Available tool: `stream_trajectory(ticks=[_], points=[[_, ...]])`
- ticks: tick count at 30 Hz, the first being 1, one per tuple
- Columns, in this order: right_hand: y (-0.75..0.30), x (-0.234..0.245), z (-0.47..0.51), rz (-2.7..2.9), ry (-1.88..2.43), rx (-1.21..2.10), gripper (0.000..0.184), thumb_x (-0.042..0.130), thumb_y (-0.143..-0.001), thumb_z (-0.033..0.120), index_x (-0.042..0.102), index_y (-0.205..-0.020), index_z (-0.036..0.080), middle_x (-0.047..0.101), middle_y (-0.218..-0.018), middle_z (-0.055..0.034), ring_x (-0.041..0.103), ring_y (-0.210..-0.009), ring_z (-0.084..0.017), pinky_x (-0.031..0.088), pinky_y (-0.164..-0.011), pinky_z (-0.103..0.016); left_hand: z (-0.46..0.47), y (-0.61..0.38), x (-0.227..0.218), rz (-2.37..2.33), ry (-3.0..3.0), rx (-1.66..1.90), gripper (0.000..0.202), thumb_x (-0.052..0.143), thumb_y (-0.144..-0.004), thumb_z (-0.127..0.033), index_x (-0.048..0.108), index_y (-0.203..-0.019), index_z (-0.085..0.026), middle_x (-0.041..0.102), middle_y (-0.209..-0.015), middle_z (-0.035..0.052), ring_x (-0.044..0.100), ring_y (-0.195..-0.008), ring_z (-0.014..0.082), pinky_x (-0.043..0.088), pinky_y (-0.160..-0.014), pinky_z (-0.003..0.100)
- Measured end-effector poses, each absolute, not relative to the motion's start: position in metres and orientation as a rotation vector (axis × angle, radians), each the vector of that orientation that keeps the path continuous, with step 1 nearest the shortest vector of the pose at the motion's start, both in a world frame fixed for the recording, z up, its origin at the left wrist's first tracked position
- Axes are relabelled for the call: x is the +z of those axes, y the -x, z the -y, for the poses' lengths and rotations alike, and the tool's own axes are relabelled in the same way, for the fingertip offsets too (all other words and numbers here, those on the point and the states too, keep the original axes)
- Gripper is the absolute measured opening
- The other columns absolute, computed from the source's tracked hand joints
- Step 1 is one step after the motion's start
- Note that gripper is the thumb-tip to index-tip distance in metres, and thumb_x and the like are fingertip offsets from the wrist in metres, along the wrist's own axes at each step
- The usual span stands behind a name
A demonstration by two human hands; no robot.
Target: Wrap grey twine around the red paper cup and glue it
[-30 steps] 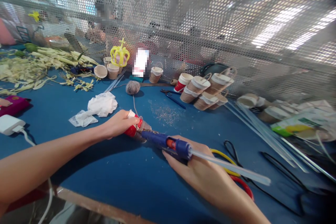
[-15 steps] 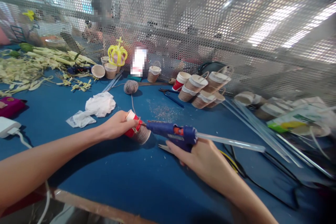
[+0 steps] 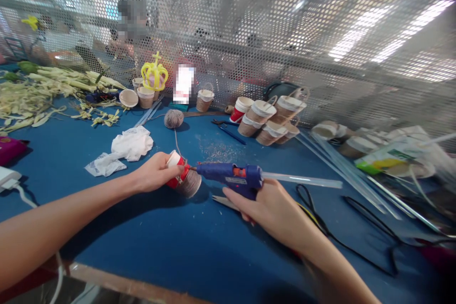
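The yarn-wrapped paper cup is clamped in the left hand, nine o'clock of the glue gun gripped by the right hand; skin could be burned if the nozzle slips.

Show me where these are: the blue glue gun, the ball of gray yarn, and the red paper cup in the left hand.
Blue glue gun (image 3: 223, 173), head view: on its body.
Ball of gray yarn (image 3: 173, 118), head view: on its middle.
Red paper cup (image 3: 190, 184), head view: on its yarn-wrapped part.
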State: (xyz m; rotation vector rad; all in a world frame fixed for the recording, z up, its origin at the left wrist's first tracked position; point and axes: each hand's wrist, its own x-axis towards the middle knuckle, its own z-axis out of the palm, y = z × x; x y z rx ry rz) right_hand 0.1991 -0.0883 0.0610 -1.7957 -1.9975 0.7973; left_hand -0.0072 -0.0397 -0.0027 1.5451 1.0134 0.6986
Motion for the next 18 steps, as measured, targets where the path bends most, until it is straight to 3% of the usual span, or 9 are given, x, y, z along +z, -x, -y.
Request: stream_trajectory(ticks=[18], points=[[-0.211,0.056,0.081,1.967,1.737,1.051,0.037,0.051,-0.073,0.038,0.047,-0.044,0.016,0.049,-0.037,0.0023,0.043,-0.034,-0.006,0.038,-0.039,-0.019,0.042,0.011,-0.003,-0.989,-1.638,0.653,0.025,0.046,-0.072,-0.032,0.055,-0.062,-0.011,0.052,-0.054,-0.0009,0.045,-0.051,0.0093,0.036,-0.051,0.02]])
